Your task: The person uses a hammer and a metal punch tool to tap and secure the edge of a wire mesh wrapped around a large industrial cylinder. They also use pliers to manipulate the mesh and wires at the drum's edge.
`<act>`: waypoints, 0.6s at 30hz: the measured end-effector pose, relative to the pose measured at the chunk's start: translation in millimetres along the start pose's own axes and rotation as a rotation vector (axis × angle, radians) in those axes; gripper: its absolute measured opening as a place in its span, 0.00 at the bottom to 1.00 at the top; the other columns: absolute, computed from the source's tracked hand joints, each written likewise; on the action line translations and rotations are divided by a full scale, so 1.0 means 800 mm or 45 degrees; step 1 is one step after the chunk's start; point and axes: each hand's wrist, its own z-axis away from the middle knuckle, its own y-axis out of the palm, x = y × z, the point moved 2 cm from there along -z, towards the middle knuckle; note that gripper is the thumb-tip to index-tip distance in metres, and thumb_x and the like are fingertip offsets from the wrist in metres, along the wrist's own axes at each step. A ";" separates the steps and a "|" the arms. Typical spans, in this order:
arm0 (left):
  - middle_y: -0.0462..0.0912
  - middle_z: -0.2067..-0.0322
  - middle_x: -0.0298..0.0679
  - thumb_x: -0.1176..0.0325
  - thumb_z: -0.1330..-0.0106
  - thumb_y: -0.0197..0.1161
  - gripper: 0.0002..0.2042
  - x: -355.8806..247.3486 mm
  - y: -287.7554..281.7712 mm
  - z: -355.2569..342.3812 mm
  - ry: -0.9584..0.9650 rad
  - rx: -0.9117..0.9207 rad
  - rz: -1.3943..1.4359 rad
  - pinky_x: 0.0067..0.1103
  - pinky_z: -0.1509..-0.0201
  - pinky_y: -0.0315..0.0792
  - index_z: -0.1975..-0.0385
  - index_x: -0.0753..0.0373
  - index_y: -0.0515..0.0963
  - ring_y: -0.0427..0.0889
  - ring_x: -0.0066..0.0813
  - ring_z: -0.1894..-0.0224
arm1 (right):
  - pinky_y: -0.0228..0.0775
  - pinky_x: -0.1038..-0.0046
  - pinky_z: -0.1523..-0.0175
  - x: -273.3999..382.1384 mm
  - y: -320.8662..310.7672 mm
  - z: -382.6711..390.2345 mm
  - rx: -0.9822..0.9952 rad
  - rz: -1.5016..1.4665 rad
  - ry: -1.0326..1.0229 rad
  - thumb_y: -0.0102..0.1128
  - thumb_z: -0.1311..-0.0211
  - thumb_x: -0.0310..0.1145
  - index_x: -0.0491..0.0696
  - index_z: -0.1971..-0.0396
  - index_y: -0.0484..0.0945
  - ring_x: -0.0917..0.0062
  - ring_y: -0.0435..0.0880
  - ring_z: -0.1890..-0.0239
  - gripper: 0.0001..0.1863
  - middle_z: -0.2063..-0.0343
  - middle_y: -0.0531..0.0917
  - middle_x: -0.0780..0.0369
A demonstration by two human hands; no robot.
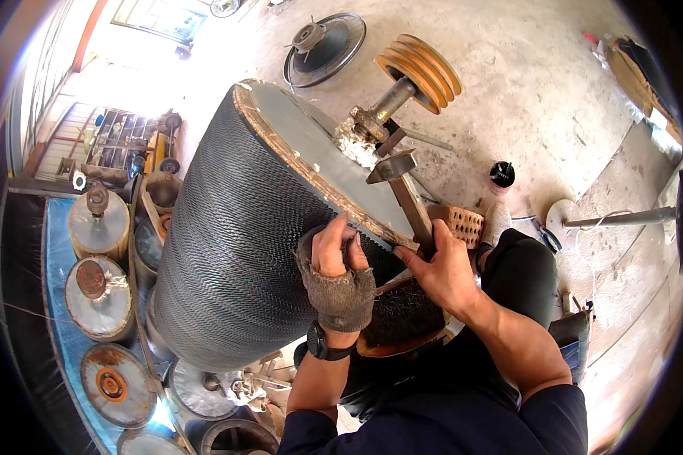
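Observation:
A big drum (228, 220) wrapped in dark, ridged rows of toothed wire lies tilted before me, its flat grey end edged by a wooden rim (296, 163). My left hand (336, 273), in a worn fingerless glove with a watch below it, rests against the drum near that rim. Its fingers are curled together; what they hold, if anything, is too small to make out. In my right hand (446, 269) is the handle of a hammer (393, 167), its metal head raised over the drum's end. Beneath my hands sits a container (402, 322) of small dark pieces.
An orange grooved pulley (421, 73) sits on the drum's shaft (395, 98). Nearby are a perforated brick (459, 225), a dark cup (502, 176) and pliers (546, 236). A round disc (325, 49) lies on the floor behind. Several capped drums (99, 296) stand at left.

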 end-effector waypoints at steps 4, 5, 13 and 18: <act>0.82 0.60 0.43 0.83 0.33 0.62 0.25 0.009 0.004 0.007 -0.103 0.008 0.175 0.26 0.42 0.75 0.35 0.71 0.67 0.83 0.30 0.54 | 0.75 0.67 0.67 0.002 0.001 0.000 0.005 -0.008 0.007 0.79 0.41 0.37 0.37 0.58 0.73 0.73 0.80 0.75 0.24 0.74 0.83 0.51; 0.83 0.60 0.43 0.83 0.33 0.62 0.25 0.009 0.003 0.005 -0.117 0.013 0.201 0.26 0.42 0.75 0.35 0.71 0.67 0.83 0.30 0.55 | 0.75 0.67 0.67 0.001 0.001 0.000 -0.017 0.005 -0.017 0.79 0.41 0.37 0.38 0.58 0.73 0.72 0.80 0.75 0.24 0.75 0.83 0.51; 0.86 0.61 0.43 0.82 0.35 0.65 0.27 0.004 -0.009 -0.010 -0.151 0.128 0.162 0.28 0.46 0.78 0.35 0.69 0.68 0.87 0.32 0.57 | 0.75 0.64 0.67 0.001 0.004 -0.002 -0.022 0.064 0.020 0.79 0.42 0.39 0.39 0.61 0.71 0.66 0.82 0.76 0.25 0.76 0.82 0.50; 0.88 0.64 0.42 0.81 0.36 0.67 0.27 0.005 -0.011 -0.018 -0.176 0.169 0.156 0.32 0.51 0.80 0.36 0.66 0.70 0.88 0.37 0.59 | 0.75 0.63 0.67 -0.001 0.006 -0.003 -0.078 0.087 -0.044 0.79 0.42 0.39 0.39 0.61 0.72 0.65 0.83 0.75 0.25 0.76 0.82 0.50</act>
